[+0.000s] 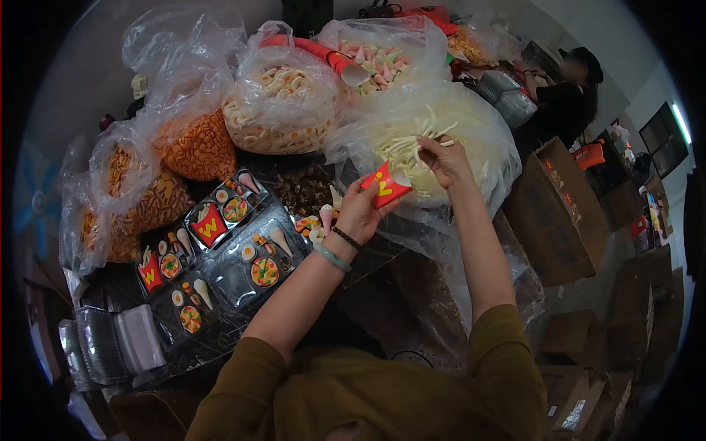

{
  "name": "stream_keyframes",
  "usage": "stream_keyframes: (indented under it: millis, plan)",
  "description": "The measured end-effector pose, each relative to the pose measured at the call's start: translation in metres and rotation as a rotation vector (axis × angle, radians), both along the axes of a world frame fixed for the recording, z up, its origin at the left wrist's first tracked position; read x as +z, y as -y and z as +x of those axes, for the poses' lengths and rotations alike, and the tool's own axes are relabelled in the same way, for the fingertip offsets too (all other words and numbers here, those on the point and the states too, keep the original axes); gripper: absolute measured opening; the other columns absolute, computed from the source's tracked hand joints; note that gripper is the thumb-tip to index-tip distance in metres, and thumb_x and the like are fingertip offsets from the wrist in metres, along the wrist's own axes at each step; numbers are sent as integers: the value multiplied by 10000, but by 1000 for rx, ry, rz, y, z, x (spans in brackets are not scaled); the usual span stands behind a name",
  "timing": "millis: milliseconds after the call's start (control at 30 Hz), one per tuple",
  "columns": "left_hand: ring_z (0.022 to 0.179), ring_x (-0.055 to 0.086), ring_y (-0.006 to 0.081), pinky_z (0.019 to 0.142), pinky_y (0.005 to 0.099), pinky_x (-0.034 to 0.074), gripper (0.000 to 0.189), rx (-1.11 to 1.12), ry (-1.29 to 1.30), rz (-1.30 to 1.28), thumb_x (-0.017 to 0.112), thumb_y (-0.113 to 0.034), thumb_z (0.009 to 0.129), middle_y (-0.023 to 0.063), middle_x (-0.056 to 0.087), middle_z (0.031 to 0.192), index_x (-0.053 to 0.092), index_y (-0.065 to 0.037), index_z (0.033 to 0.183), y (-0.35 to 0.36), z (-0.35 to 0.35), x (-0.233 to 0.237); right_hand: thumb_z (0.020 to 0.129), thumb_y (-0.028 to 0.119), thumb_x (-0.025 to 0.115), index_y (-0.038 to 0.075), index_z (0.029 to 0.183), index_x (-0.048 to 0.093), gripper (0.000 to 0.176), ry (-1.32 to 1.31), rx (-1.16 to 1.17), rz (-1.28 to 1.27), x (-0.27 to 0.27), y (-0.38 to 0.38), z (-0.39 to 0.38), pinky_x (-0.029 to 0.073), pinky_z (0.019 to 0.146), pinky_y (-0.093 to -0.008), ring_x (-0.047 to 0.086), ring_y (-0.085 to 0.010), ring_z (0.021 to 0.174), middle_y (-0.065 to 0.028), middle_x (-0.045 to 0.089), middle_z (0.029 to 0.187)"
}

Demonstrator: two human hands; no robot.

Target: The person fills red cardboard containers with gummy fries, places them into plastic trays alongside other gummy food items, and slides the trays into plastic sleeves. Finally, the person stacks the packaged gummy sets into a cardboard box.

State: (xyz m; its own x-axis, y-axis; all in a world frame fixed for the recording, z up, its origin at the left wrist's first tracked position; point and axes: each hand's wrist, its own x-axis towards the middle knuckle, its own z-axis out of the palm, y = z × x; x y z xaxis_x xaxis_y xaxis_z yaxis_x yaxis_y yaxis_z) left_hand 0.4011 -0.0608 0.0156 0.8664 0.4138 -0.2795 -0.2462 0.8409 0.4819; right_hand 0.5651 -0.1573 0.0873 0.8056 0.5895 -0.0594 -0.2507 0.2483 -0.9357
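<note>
My left hand [359, 212] holds a small red fries-shaped carton [385, 184] with a yellow letter on it, tilted toward the right. My right hand [443, 158] pinches a few white candy sticks [432, 135] just above a big clear bag of white sticks [412, 151]. The two hands are a short gap apart, with the carton's mouth facing the right hand. A green bangle and a dark bead bracelet sit on my left wrist.
Black trays [243, 257] with candy pizzas, eggs and red cartons lie at the left. Bags of orange snacks [198, 147], ring candies [283, 110] and pink-white candies [379, 59] stand behind. Stacked clear lids [110, 342] lie lower left. Cardboard boxes [559, 213] and another person [566, 95] are at right.
</note>
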Motion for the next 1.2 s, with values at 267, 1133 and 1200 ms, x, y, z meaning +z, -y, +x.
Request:
stream_keyframes:
  millis: [267,1133,1200]
  plan:
    - [1000,587,283,775,455,572,324,10,-71,361,535,-135,937,118,499,1174,390,-67,1218,-15,1,5,735,35,708,-39,891,661,178,368,522,-658,-28,-14,-14,494,634,-254,617,-138,711,-87,664,796]
    - [793,618,160,652,311,557,470,207,-276,265,815,-110,703,86,600,939,493,-13,1030,-50,-35,24,805,93,700,-20,911,658,160,506,164,-442,-38,-6,-43,484,590,-245,606,-116,664,-56,630,773]
    - [772,617,155,637,289,548,463,219,-298,304,809,-102,711,86,602,932,493,-13,1038,-44,-40,28,825,89,697,-55,973,622,220,139,130,-289,-12,-15,-65,459,538,-193,603,-80,619,-79,637,726]
